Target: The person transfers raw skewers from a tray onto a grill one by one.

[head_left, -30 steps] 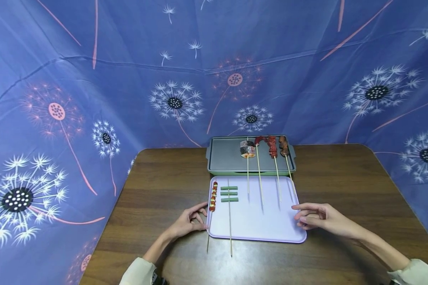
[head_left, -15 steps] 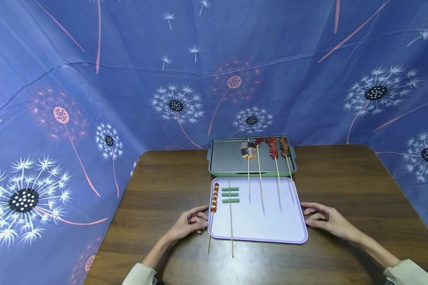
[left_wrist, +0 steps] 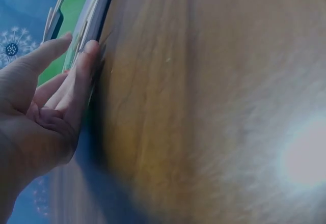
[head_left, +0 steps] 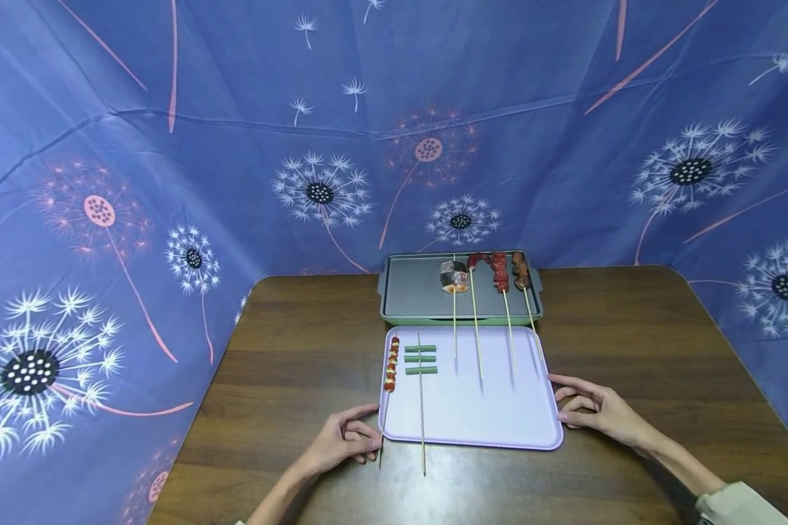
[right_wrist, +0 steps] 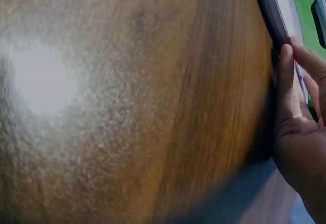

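A lilac tray (head_left: 486,426) lies on the table before me. My left hand (head_left: 341,439) is at its near left corner, fingertips close to the rim, thumb overlapping the lower stick of a red-and-yellow food skewer (head_left: 391,364). Beside that lies a skewer with green pieces across it (head_left: 421,359). On the tray's right rim, my right hand (head_left: 597,410) rests its index finger and thumb spaced apart. The left wrist view shows the left hand (left_wrist: 48,96) by the tray edge; in the right wrist view, the right hand's (right_wrist: 300,102) fingertips are at the rim.
Behind the tray stands a grey griddle (head_left: 410,288) with a green base. A silver-dark roll skewer (head_left: 454,277), a curled red one (head_left: 476,259), a red meat skewer (head_left: 500,273) and a brown one (head_left: 521,270) lie there, sticks over the tray. A blue dandelion curtain (head_left: 249,73) hangs behind.
My left hand has slid toward me along the tray's left side, down to the stick's near end. The right hand has drawn back from over the tray onto its right rim.
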Action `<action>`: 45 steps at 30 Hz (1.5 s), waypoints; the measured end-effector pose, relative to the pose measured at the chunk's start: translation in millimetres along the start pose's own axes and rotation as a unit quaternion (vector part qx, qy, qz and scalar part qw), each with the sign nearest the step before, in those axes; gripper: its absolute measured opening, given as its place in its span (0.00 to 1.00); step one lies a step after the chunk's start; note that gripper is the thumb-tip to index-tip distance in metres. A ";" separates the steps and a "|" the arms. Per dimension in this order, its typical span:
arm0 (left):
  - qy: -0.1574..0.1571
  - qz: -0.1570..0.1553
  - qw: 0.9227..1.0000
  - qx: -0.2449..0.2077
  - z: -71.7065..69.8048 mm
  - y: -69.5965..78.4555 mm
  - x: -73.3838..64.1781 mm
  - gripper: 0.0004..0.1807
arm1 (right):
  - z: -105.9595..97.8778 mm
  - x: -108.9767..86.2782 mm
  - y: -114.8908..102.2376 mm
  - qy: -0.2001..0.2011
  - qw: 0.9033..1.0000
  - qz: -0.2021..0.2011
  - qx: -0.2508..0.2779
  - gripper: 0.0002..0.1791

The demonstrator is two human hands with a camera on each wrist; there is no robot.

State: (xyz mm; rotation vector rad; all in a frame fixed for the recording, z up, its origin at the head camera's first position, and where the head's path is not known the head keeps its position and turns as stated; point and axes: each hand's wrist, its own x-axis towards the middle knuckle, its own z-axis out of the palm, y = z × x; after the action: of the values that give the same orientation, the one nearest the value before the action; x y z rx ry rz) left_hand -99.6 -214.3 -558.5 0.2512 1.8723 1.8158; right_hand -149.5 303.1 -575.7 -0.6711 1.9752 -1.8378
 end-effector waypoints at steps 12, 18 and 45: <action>-0.021 -0.002 0.998 -0.053 13.3 -1.2 -1.8 0.41 | 3.2 -1.2 -1.7 0.006 1.000 -0.022 -0.003 0.33; -0.009 -0.021 0.997 -0.069 16.4 -0.3 -3.5 0.43 | 4.6 -0.7 -2.3 0.010 1.000 -0.012 -0.018 0.33; -0.004 -0.026 0.993 -0.114 15.7 1.4 -17.4 0.43 | 1.3 -0.9 -0.8 0.012 1.000 -0.007 -0.018 0.33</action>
State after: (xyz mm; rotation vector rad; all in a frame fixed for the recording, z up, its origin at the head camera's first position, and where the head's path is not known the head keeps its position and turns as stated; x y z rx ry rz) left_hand -77.5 -208.6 -552.6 0.1271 1.6309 1.9691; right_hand -147.9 302.6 -575.0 -0.6783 2.0287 -1.8301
